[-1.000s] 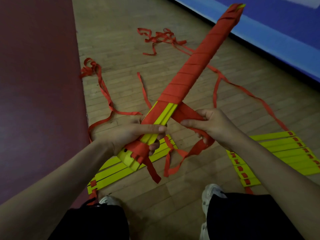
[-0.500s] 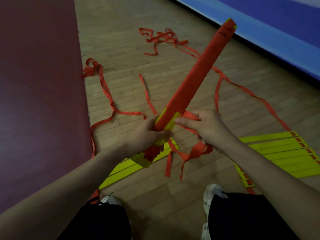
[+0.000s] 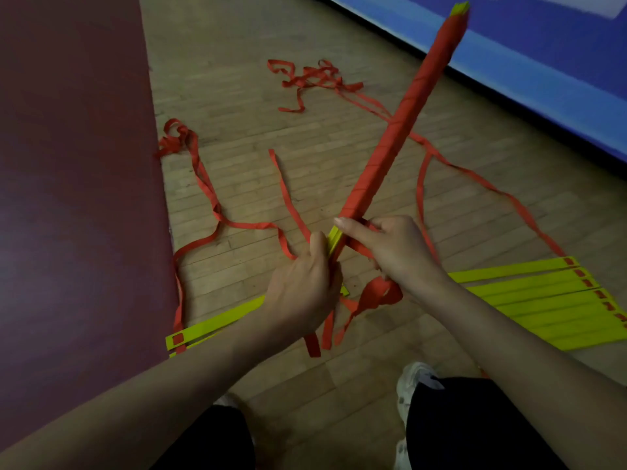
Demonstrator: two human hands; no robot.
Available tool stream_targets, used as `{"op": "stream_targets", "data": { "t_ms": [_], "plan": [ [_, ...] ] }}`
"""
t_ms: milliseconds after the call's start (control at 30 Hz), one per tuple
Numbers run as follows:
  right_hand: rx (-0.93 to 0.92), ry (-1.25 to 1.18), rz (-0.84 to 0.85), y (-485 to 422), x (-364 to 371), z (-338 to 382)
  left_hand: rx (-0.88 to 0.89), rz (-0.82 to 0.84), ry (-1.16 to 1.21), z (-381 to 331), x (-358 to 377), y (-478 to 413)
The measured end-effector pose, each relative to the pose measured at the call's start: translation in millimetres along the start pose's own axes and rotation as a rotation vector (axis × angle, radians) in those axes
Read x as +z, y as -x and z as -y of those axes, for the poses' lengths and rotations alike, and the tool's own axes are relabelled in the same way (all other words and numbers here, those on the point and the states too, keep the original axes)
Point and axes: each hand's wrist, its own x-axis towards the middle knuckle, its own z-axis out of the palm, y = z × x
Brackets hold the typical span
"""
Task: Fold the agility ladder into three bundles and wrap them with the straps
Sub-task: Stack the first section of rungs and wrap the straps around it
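Note:
A long bundle of yellow ladder rungs (image 3: 400,134), wound almost end to end in red strap, slants from my hands up to the far right. My left hand (image 3: 302,293) grips its near end, where a bit of yellow shows. My right hand (image 3: 390,245) holds the red strap (image 3: 376,296) against the bundle, with loose strap ends hanging below. A second stack of yellow rungs (image 3: 543,300) lies flat on the floor at the right. More yellow rungs (image 3: 217,325) lie under my left forearm.
Loose red straps (image 3: 312,78) trail over the wooden floor (image 3: 237,96) ahead and to both sides. A dark red mat (image 3: 74,164) covers the left. A blue mat (image 3: 559,69) runs along the far right. My shoes and dark shorts are at the bottom.
The bundle has turned in my hands and now stands steeper. My left hand has slid along its near end, covering most of the yellow. My right hand carried the strap round it.

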Motion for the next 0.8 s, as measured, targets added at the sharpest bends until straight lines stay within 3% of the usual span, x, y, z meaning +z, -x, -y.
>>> {"op": "stream_targets", "data": {
  "t_ms": [167,333,567,667,800],
  "plan": [
    [-0.039,0.01,0.007,-4.5,-4.0,-1.4,0.019,0.078,0.233,1.4,-8.5,-0.4],
    [-0.055,-0.137,0.06,-3.8,-13.3,1.7,-0.195,0.356,0.853,19.5,-25.3,-13.9],
    [-0.023,-0.359,0.144,1.5,-11.9,1.6,-0.308,0.746,1.193,32.8,-35.6,-13.1],
    [-0.014,-0.483,0.193,-2.0,-12.4,-0.4,-0.304,0.753,1.387,33.9,-36.2,-10.3],
    [-0.035,-0.409,0.268,-10.2,-18.1,-5.5,-0.266,0.805,1.516,31.1,-34.5,-10.0]
  ]
}}
